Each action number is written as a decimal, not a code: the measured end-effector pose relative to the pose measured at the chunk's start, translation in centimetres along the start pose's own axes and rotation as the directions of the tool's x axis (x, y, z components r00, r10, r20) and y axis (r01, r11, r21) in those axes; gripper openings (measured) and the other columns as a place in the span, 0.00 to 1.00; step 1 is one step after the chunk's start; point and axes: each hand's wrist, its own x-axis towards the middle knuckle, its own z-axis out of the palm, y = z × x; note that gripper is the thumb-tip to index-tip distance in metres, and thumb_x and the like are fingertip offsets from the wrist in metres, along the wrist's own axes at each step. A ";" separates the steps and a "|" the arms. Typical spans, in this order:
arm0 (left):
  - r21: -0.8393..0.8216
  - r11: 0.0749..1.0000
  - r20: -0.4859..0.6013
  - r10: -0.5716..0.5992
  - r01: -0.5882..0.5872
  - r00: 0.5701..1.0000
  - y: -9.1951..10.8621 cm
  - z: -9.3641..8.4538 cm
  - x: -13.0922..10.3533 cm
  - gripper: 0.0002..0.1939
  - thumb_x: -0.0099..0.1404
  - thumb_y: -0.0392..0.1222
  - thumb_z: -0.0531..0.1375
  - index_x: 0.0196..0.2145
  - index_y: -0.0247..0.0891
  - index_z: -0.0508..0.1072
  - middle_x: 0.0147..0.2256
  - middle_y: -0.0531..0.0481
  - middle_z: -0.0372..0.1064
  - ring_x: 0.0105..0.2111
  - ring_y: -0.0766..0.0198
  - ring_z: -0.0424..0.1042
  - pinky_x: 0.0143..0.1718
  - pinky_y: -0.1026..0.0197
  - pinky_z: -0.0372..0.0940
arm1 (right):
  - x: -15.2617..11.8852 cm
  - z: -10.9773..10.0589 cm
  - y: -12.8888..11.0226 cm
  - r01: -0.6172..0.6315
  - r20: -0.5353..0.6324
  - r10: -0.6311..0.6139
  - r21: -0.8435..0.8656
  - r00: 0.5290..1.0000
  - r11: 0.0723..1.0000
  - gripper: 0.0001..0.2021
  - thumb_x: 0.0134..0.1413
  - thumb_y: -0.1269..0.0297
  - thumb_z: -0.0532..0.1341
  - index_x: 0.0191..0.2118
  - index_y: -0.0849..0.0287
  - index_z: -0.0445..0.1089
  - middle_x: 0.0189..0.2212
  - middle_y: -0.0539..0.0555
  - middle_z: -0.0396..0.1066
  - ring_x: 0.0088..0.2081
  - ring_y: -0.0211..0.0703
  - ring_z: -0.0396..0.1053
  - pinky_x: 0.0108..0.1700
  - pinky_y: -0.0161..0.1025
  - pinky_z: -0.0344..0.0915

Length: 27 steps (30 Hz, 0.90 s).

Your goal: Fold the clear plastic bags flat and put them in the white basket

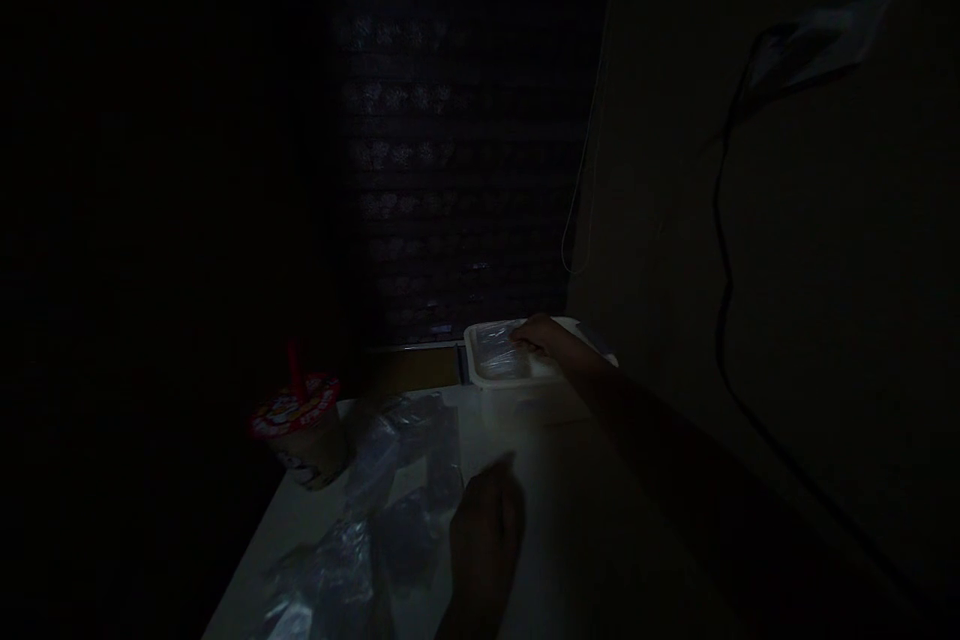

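The scene is very dark. My right hand (544,335) reaches into a white plastic bin (504,384) at the far end of the table, its fingers pinched at the edge of a clear plastic bag (499,350) lying inside. Nearer to me, my left hand (487,530) hovers over the white table with its fingers curled together. What it holds, if anything, is too dark to make out. Several crumpled clear plastic bags (337,560) are spread on the table to the left of that hand.
A drink cup (311,450) with a red patterned lid and a red straw stands at the table's left edge. Behind the table hangs a dark patterned blind (450,150) with a pull cord. A black cable (724,290) runs down the right wall from a wall plate (825,40).
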 end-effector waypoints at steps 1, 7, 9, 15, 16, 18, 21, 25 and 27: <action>0.000 1.000 -0.006 -0.001 0.001 1.000 0.0 0.0 0.0 0.15 0.58 0.37 0.47 0.42 0.37 0.66 0.39 0.47 0.68 0.37 0.64 0.67 0.38 0.62 0.64 | 0.2 0.3 0.1 -0.003 -0.008 0.003 -0.038 1.000 0.999 0.14 0.40 0.74 0.57 0.10 0.63 0.56 0.04 0.40 0.47 0.08 0.25 0.46 0.13 0.27 0.45; 0.009 1.000 0.012 -0.021 0.021 1.000 0.1 0.1 0.0 0.15 0.58 0.37 0.47 0.42 0.37 0.66 0.39 0.47 0.68 0.37 0.65 0.67 0.38 0.62 0.64 | 1.3 0.7 0.9 0.054 -0.076 -0.079 -0.283 0.994 0.957 0.08 0.36 0.68 0.59 0.14 0.64 0.63 0.09 0.50 0.60 0.15 0.35 0.60 0.18 0.31 0.54; 0.007 1.000 0.015 -0.025 0.025 1.000 0.1 0.2 0.0 0.15 0.58 0.37 0.47 0.42 0.37 0.66 0.38 0.47 0.68 0.37 0.64 0.67 0.38 0.62 0.63 | 1.2 0.4 1.1 0.102 -0.122 -0.157 -0.370 0.980 0.923 0.08 0.37 0.64 0.59 0.22 0.65 0.68 0.20 0.56 0.68 0.25 0.41 0.66 0.24 0.33 0.57; -0.011 1.000 0.032 -0.021 0.021 0.999 0.1 0.3 0.0 0.15 0.58 0.38 0.47 0.42 0.37 0.65 0.38 0.46 0.67 0.37 0.64 0.67 0.37 0.62 0.63 | 0.7 1.4 0.8 0.371 -0.025 -0.452 -0.532 0.892 0.761 0.15 0.43 0.60 0.56 0.40 0.56 0.66 0.39 0.54 0.68 0.40 0.42 0.63 0.38 0.34 0.57; -0.011 1.000 0.032 -0.021 0.021 0.999 0.1 0.3 0.0 0.15 0.58 0.38 0.48 0.42 0.37 0.65 0.38 0.46 0.67 0.37 0.64 0.67 0.38 0.62 0.63 | 0.7 1.8 0.7 0.406 0.013 -0.475 -0.542 0.880 0.736 0.15 0.42 0.60 0.56 0.39 0.56 0.66 0.38 0.53 0.68 0.40 0.41 0.64 0.38 0.34 0.57; -0.010 1.000 0.031 -0.025 0.025 0.999 0.1 0.3 0.0 0.15 0.58 0.38 0.48 0.43 0.37 0.65 0.39 0.46 0.67 0.37 0.64 0.67 0.38 0.62 0.63 | 1.1 2.6 0.8 0.447 0.066 -0.499 -0.555 0.864 0.701 0.14 0.42 0.60 0.57 0.39 0.57 0.67 0.38 0.54 0.68 0.39 0.42 0.64 0.38 0.34 0.57; -0.010 0.999 0.033 -0.038 0.038 0.999 0.2 0.2 0.0 0.15 0.58 0.37 0.47 0.43 0.36 0.65 0.38 0.45 0.67 0.37 0.63 0.67 0.38 0.61 0.63 | 1.7 3.7 1.3 0.468 0.095 -0.511 -0.570 0.854 0.676 0.14 0.43 0.62 0.56 0.38 0.58 0.68 0.38 0.55 0.69 0.40 0.44 0.64 0.38 0.35 0.58; -0.016 0.998 0.047 -0.056 0.056 0.997 0.3 0.2 0.0 0.15 0.58 0.37 0.47 0.42 0.37 0.65 0.39 0.46 0.67 0.37 0.64 0.67 0.38 0.61 0.63 | 2.2 4.3 1.9 0.467 0.081 -0.521 -0.575 0.850 0.672 0.14 0.43 0.61 0.56 0.37 0.59 0.68 0.36 0.56 0.69 0.39 0.45 0.65 0.37 0.36 0.58; -0.020 0.998 0.054 -0.062 0.063 0.997 0.3 0.2 0.0 0.15 0.58 0.37 0.47 0.42 0.37 0.65 0.40 0.46 0.67 0.38 0.64 0.66 0.39 0.61 0.63 | 2.2 4.1 1.8 0.463 0.056 -0.531 -0.572 0.846 0.677 0.13 0.44 0.61 0.55 0.37 0.59 0.68 0.36 0.56 0.69 0.38 0.44 0.65 0.36 0.35 0.58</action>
